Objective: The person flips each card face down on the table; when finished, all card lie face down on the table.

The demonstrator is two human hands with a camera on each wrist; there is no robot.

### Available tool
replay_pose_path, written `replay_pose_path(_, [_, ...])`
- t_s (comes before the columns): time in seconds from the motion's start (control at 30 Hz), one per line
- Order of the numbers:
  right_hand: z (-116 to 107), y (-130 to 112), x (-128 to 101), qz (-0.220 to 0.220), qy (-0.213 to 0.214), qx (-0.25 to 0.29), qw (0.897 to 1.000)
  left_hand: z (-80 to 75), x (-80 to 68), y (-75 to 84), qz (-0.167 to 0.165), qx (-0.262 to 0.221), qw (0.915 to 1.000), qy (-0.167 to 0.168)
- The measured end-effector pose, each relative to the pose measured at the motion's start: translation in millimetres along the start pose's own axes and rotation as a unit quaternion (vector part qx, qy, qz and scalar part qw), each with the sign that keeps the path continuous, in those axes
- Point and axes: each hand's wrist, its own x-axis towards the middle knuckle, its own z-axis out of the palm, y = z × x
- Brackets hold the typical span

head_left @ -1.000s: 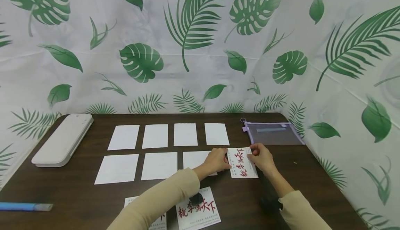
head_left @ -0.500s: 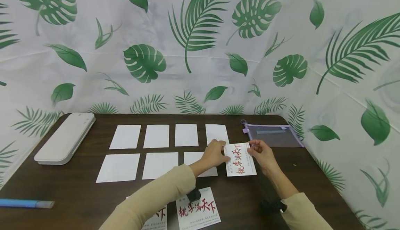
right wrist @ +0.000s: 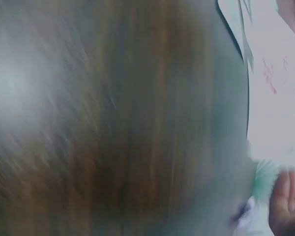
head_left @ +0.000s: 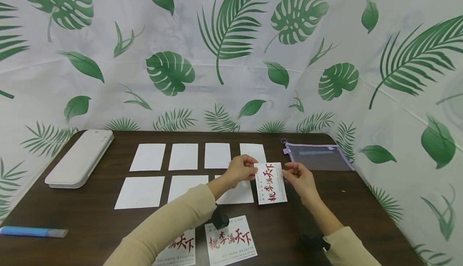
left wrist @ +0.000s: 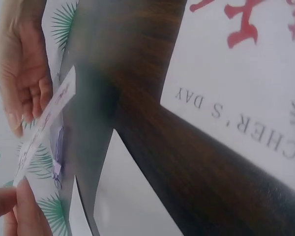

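My left hand (head_left: 240,170) pinches a white printed card (head_left: 270,185) with red Chinese characters by its left edge, near the top corner. In the left wrist view this card (left wrist: 46,120) is tilted up between thumb and fingers. Just off its right edge is my right hand (head_left: 303,182), fingers loosely bent, seemingly apart from the card. Two similar cards lie face up near the front edge: one (head_left: 231,242) in full sight, the other (head_left: 177,252) partly under the left sleeve. Lettering ending in "CHER'S DAY" shows on a card (left wrist: 226,98) up close.
Blank white cards lie in two rows, such as a back one (head_left: 148,157) and a front one (head_left: 140,192). A white case (head_left: 80,159) stands left, a blue pen-like item (head_left: 32,232) at front left. A purple-edged mesh zip pouch (head_left: 318,157) lies back right.
The printed card has moved left, held by the left hand, and now overlaps the front row's right end. My right fingers appear to have come off its edge.
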Motion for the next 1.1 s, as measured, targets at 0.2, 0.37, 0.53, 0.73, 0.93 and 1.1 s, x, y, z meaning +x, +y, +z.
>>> replay_pose_path(0.2, [23,-9,-21,-0.130,0.007,-0.102,0.986,1.7,2.0,3.8,0.018,-0.012,0.9995,0.024])
replay_pose_path(0.37, [39,-14,-36,-0.209,-0.002,-0.151,0.966,8.1,-0.6,10.4,0.033,-0.027,0.9987,0.029])
replay_pose_path(0.53, [40,-17,-41,-0.293,0.038,-0.184,0.937,14.5,-2.6,16.2,0.054,-0.049,0.9967,0.036])
replay_pose_path(0.73, [30,-21,-38,-0.383,0.081,-0.229,0.891,17.3,-9.3,28.2,0.097,-0.047,0.9936,0.033])
replay_pose_path(0.93, [22,-26,-32,-0.354,0.098,-0.206,0.907,11.3,-6.0,15.0,0.122,-0.007,0.9898,0.074])
replay_pose_path(1.1, [17,-24,-27,-0.263,0.091,-0.153,0.948,4.0,-7.2,-5.8,0.087,0.030,0.9895,0.112])
